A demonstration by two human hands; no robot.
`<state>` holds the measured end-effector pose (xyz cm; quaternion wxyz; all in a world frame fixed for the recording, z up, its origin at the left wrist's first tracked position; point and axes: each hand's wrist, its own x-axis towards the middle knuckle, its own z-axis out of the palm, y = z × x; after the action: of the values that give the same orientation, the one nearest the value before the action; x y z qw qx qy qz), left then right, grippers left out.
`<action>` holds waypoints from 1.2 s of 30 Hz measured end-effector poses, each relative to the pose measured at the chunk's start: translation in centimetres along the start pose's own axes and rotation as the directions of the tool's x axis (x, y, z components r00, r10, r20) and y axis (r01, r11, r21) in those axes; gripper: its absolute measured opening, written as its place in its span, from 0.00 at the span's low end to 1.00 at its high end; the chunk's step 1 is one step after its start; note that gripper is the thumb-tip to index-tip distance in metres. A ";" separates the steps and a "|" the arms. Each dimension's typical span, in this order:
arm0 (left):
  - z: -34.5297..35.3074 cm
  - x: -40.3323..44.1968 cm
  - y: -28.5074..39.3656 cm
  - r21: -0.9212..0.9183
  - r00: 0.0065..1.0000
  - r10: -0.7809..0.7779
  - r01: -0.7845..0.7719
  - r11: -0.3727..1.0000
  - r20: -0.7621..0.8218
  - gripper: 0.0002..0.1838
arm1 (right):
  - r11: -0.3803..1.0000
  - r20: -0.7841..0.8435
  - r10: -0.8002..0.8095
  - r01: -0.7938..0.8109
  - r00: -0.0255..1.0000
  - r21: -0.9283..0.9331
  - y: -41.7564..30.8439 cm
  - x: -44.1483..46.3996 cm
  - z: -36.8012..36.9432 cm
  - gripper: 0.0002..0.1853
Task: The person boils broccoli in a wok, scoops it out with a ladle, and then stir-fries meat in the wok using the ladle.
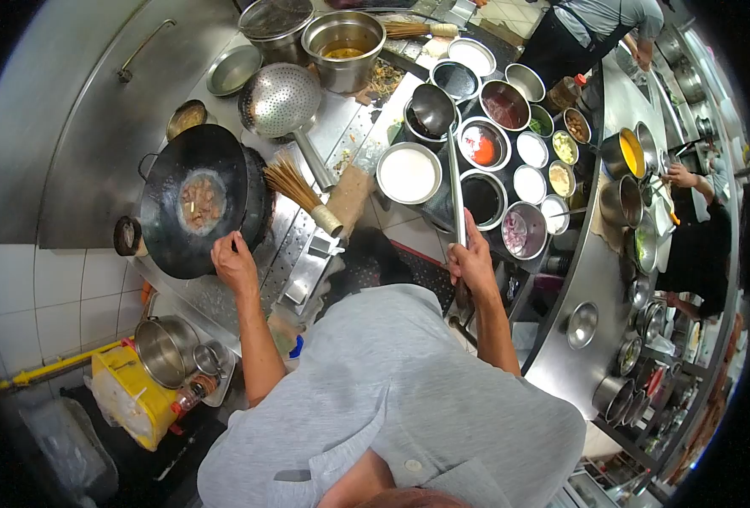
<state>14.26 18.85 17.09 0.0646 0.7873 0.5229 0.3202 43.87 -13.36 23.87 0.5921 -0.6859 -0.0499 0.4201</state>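
Observation:
A black wok point(167, 203) sits on the stove at the left, with browned meat pieces point(201, 203) bubbling in liquid at its middle. My left hand point(236, 261) is closed at the wok's near rim; the exact spot it grips is partly hidden by the fingers. My right hand point(473, 264) is wrapped round the long handle of a ladle point(457, 182). The ladle's dark bowl is over a pot of dark liquid among the seasoning containers. A bamboo wok brush point(294, 186) lies between the wok and me, beside a perforated strainer point(282, 100).
Bowls of white powder point(409, 173), dark sauce point(482, 198), red sauce point(504, 105) and chopped onion point(524, 230) crowd the right-hand stand. A steel pot of oil point(343, 51) stands at the back. Co-workers point(599, 34) work at the far counter point(561, 339).

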 end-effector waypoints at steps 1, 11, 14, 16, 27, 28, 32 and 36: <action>0.1 -0.1 -0.1 0.000 1.000 0.002 -0.002 1.000 -0.001 0.09 | 1.000 0.006 0.001 -0.002 1.000 0.011 0.0 0.0 -0.2 0.45; -0.1 0.1 0.4 0.021 1.000 0.015 -0.015 1.000 0.001 0.09 | 0.997 0.064 0.000 -0.005 0.998 0.075 -0.4 0.8 -1.6 0.44; -0.1 0.2 0.6 0.021 1.000 0.004 -0.004 1.000 0.000 0.09 | 0.969 0.148 0.047 -0.082 0.988 0.234 -0.8 0.9 -2.3 0.42; -0.1 0.2 0.7 0.011 1.000 -0.009 0.009 1.000 0.001 0.09 | 0.923 0.170 0.045 -0.106 0.984 0.370 -0.9 0.8 -2.6 0.42; -0.4 0.4 0.6 0.018 0.999 -0.005 0.004 1.000 0.032 0.11 | 0.541 0.231 -0.059 -0.164 0.971 0.825 0.5 0.3 -3.3 0.36; -0.3 0.5 0.6 0.016 1.000 -0.011 0.010 1.000 0.026 0.11 | 0.527 0.219 -0.071 -0.150 0.973 0.837 0.5 0.3 -3.1 0.36; 0.5 0.4 0.5 0.025 0.996 -0.051 0.049 0.998 0.070 0.13 | 0.798 0.163 0.001 -0.099 0.987 0.595 -1.6 0.0 -0.8 0.40; 1.7 0.2 -0.6 -0.043 0.992 -0.122 0.123 0.991 0.040 0.14 | 0.942 0.316 -0.055 -0.056 0.947 0.331 -2.7 0.3 3.6 0.44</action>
<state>14.80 19.72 15.54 0.1119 0.7579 0.5615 0.3126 42.94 -9.64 26.28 0.6842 -0.4975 -0.0731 0.5282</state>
